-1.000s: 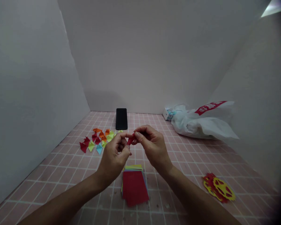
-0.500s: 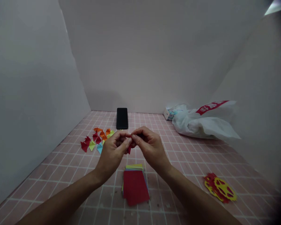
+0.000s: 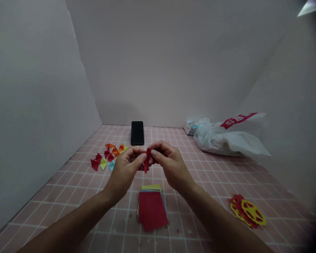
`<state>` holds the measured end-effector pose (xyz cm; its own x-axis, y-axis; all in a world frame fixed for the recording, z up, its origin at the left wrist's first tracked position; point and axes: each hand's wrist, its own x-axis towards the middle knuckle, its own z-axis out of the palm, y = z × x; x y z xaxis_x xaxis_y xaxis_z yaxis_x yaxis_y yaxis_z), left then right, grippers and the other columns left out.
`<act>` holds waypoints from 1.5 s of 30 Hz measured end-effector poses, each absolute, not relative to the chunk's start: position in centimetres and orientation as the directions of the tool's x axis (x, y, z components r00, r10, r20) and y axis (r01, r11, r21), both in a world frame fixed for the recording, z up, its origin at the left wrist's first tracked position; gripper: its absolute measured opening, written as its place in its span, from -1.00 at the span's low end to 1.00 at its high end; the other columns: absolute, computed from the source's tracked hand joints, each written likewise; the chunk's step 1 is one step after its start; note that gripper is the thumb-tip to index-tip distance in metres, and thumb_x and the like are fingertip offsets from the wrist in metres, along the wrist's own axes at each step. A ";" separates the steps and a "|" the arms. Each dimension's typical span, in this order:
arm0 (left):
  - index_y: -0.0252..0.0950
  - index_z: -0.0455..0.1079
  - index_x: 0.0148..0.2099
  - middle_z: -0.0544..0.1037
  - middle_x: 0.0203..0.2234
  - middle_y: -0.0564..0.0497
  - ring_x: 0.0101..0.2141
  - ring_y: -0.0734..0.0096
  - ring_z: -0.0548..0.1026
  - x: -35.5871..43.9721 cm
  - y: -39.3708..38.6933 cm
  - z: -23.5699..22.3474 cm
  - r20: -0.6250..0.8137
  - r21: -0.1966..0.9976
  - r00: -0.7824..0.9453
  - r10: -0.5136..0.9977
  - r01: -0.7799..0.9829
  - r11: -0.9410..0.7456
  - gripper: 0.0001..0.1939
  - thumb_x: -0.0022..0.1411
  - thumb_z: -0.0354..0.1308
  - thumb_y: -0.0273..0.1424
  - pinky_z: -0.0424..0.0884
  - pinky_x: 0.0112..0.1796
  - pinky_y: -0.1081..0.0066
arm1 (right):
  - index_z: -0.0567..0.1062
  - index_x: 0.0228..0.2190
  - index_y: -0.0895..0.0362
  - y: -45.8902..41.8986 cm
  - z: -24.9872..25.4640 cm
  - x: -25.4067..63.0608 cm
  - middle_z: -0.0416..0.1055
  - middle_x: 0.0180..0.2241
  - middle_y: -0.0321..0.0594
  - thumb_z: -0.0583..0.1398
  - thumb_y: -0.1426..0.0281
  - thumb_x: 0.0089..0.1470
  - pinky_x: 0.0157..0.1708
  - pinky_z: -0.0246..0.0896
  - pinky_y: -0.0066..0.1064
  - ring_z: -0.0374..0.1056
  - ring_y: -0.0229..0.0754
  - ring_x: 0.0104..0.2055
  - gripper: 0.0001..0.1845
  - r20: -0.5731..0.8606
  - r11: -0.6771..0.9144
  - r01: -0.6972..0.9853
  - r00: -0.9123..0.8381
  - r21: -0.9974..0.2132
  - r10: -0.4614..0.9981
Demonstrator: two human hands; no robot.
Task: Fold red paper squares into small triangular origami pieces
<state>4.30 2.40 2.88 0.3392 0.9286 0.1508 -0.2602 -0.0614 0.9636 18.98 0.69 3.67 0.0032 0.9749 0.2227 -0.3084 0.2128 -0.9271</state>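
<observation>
A small folded red paper piece (image 3: pixel 146 162) is pinched between both hands above the pink tiled surface (image 3: pixel 216 175). My left hand (image 3: pixel 125 171) grips it from the left with thumb and forefinger closed. My right hand (image 3: pixel 170 165) grips it from the right, fingers curled in a pinch. Below the hands lies a stack of coloured paper squares (image 3: pixel 151 206) with a red sheet on top. To the left sits a cluster of folded paper triangles (image 3: pixel 106 156) in red, orange, green and blue.
A black phone (image 3: pixel 137 133) lies near the back wall. A white plastic bag (image 3: pixel 228 137) with red print rests at the back right, a small box beside it. Red and yellow paper cutouts (image 3: pixel 247 211) lie at the front right. White walls enclose three sides.
The red piece has turned from a flat slant to standing more upright between the fingertips. Both hands shifted slightly closer together and a little lower.
</observation>
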 end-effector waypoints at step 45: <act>-0.30 0.44 -0.29 0.56 -0.49 0.08 -0.46 0.50 0.51 4.3 2.5 3.0 0.178 0.965 0.326 0.929 -0.241 -0.100 -0.87 0.23 0.27 -0.35 0.44 -0.38 0.49 | 0.46 -0.42 0.14 0.6 3.7 19.1 0.43 -0.56 -0.36 0.31 0.35 0.05 -0.43 0.39 -0.40 0.41 -0.29 -0.51 -0.85 0.223 0.197 -0.269 -0.068 -0.943 0.972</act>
